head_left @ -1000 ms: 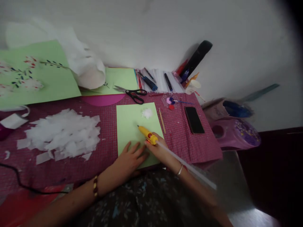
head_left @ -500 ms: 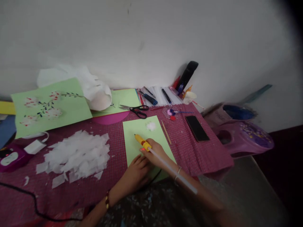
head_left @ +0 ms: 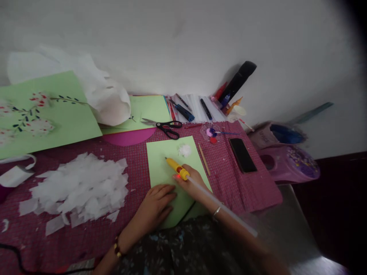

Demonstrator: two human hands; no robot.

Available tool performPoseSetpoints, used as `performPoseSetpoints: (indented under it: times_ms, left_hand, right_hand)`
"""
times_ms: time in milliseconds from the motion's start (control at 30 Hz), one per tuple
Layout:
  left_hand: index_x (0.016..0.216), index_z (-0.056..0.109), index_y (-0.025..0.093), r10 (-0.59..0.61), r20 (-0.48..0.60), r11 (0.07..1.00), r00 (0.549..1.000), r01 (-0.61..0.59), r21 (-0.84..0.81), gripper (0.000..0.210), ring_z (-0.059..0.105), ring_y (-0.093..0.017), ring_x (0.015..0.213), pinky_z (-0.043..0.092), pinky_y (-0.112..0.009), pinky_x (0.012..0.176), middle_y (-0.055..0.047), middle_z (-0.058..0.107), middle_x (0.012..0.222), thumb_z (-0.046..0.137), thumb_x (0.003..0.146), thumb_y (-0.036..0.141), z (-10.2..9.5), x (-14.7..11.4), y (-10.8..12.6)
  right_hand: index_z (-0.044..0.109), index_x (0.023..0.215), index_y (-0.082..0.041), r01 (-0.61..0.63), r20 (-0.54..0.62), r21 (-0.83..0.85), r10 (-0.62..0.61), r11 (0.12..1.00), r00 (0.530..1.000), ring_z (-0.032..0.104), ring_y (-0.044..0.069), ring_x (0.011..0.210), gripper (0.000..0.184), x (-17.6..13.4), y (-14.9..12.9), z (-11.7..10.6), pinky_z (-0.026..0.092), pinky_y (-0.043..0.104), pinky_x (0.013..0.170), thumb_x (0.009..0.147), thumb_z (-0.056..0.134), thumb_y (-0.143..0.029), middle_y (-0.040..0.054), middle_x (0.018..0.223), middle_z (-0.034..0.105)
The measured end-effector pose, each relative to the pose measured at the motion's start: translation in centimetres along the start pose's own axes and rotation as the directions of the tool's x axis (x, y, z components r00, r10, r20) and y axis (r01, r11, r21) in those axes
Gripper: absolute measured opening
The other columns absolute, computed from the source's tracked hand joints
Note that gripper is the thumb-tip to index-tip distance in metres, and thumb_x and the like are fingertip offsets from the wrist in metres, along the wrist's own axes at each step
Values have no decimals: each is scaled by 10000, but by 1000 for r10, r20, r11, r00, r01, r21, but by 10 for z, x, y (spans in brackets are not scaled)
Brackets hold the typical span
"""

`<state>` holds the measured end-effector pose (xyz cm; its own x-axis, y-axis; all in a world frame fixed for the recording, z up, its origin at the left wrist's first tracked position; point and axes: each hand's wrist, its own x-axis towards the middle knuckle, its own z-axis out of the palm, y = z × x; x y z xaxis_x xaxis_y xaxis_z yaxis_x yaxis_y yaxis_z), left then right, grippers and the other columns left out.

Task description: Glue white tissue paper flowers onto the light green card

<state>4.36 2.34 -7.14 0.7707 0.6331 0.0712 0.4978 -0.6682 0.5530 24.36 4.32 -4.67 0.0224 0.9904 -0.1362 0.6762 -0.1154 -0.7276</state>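
My right hand point(head_left: 191, 181) is closed round a yellow hot glue gun point(head_left: 177, 168) with a red light glowing on it. A long whitish glue stick point(head_left: 220, 206) sticks out of its back end over my forearm. The nozzle points away from me, above a light green sheet of paper point(head_left: 160, 172). Near the sheet's far edge sits a small white paper tuft point(head_left: 185, 150). My left hand point(head_left: 156, 204) lies flat on the sheet's left edge, fingers stretched out and holding nothing. A pile of white paper squares point(head_left: 83, 187) spreads to its left.
Black scissors point(head_left: 169, 128), a blue cutter point(head_left: 185, 112) and a pen point(head_left: 205, 109) lie at the back. A wooden stick point(head_left: 204, 159) and a phone point(head_left: 242, 154) are on the right. A green sheet with flowers point(head_left: 71, 126) leans at left. A dark cord point(head_left: 17, 254) crosses the front left.
My left hand has moved left, away from my right hand, and now lies on the sheet's left edge. The glue gun stays in my right hand. The view has shifted slightly.
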Motion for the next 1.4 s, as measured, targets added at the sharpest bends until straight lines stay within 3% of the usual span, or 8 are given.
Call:
performPoseSetpoints:
  times_ms: [200,433,700,900,1100,1400]
  left_hand:
    - [1224,613,205,-30,27,998,999,32,-55,336,498,-249,1262,422,-450,1053,-94,567,1387,549,896,177,-2,-1,1]
    - [1225,616,220,-47,-2,991,999,47,-125,333,500,-231,1265,406,-425,1064,-80,570,1382,554,901,182,-2,-2,1]
    - [1193,622,205,1,-47,986,999,-8,-165,296,503,-243,1259,411,-441,1046,-88,577,1370,555,906,186,2,-1,-2]
    - [1172,625,177,18,-74,983,997,-31,-181,279,517,-251,1240,421,-441,1032,-101,593,1350,560,900,175,5,-1,-3]
    - [1137,640,169,28,-125,979,992,-52,-198,279,544,-246,1198,439,-438,1016,-103,621,1300,575,868,131,6,0,-3]
    - [1101,656,154,33,-134,980,990,-58,-190,269,557,-261,1178,454,-442,1000,-108,631,1286,574,850,106,7,1,-2]
  right_hand:
    - [475,754,-232,-47,-23,-34,46,998,999,473,146,620,230,-9,0,-5,356,264,603,828,593,-415,-20,677,536]
    - [510,837,-219,-20,-24,27,21,999,999,537,153,670,207,-15,6,-10,395,255,624,840,582,-413,-3,766,589]
    - [431,730,-234,11,-43,-13,-11,1000,999,440,133,568,269,-9,3,-4,339,253,564,819,598,-424,-50,623,469]
    - [494,824,-221,29,-28,52,-27,998,999,507,142,624,215,-8,5,-7,381,254,589,831,595,-410,-30,708,543]
    - [456,780,-230,38,-14,-20,-38,999,999,466,144,601,266,-8,7,-6,364,263,581,829,596,-452,-43,654,486]
    - [489,800,-226,34,-1,66,-34,997,999,470,135,608,236,-8,5,-7,381,256,579,832,609,-427,-44,683,498]
